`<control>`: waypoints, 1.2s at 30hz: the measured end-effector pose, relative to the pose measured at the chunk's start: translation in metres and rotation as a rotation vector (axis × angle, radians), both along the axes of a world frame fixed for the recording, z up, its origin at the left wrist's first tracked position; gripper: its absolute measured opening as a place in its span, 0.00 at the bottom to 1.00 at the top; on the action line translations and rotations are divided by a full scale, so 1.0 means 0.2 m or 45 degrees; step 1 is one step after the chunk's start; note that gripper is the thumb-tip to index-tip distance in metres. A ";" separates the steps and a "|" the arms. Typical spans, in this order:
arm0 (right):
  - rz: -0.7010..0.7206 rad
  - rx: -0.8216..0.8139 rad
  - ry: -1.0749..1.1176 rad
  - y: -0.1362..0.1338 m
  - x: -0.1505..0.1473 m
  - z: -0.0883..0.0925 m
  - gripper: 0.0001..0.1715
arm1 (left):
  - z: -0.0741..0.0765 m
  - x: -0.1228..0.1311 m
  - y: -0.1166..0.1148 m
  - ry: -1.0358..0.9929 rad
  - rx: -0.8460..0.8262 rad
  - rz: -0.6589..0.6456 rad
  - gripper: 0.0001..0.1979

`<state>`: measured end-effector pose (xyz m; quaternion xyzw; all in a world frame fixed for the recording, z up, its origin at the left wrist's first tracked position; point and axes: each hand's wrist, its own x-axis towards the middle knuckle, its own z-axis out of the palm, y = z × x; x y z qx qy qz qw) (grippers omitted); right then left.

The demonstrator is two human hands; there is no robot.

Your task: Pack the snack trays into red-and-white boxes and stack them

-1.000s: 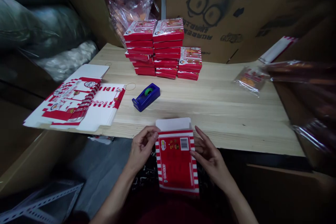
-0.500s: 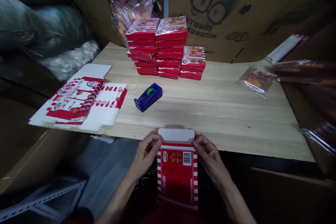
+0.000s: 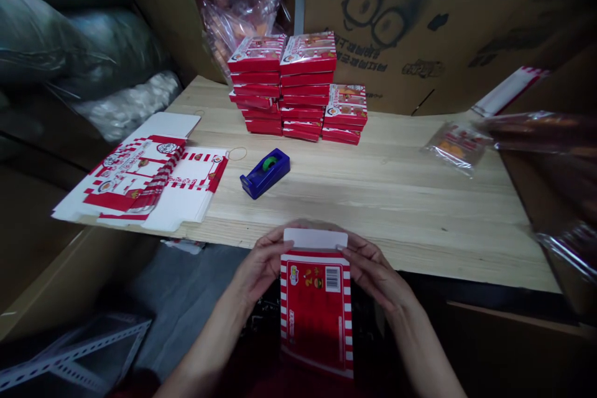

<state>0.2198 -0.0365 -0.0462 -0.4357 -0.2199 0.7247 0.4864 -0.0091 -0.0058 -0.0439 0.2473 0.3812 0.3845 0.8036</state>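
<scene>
Two-handed, grips the box (image 3: 316, 311) near its top with left hand (image 3: 263, 264) and right hand (image 3: 375, 267), apparently readying the flap (image 3: 316, 239), and next likely needs an even inward tuck.

Box (image 3: 316, 311) at near edge of table (image 3: 396, 193), btwn L hand (image 3: 261, 261) & R hand (image 3: 372, 264). Tape dispenser (image 3: 265, 173) on table, beyond box, slightly L. Flat cartons (image 3: 135, 171) at table's L end, L of dispenser. Stacked boxes (image 3: 301, 90) toward back, behind dispenser; plastic bag (image 3: 242, 18) behind stacks. Packet (image 3: 454, 146) nr R end. Lg cardboard panel (image 3: 401, 68) behind table. Sacks (image 3: 112, 50) far L, past table.
</scene>
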 end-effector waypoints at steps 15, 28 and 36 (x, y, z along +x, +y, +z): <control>0.342 0.428 -0.554 -0.06 0.15 -0.12 0.08 | -0.10 -0.10 -0.01 0.468 0.791 -0.382 0.12; 0.435 0.498 -0.712 0.07 0.15 -0.04 0.13 | 0.02 -0.08 0.10 0.856 1.148 -0.485 0.14; 0.366 0.475 -0.760 0.07 0.12 -0.08 0.10 | 0.00 -0.04 0.08 0.876 1.014 -0.481 0.14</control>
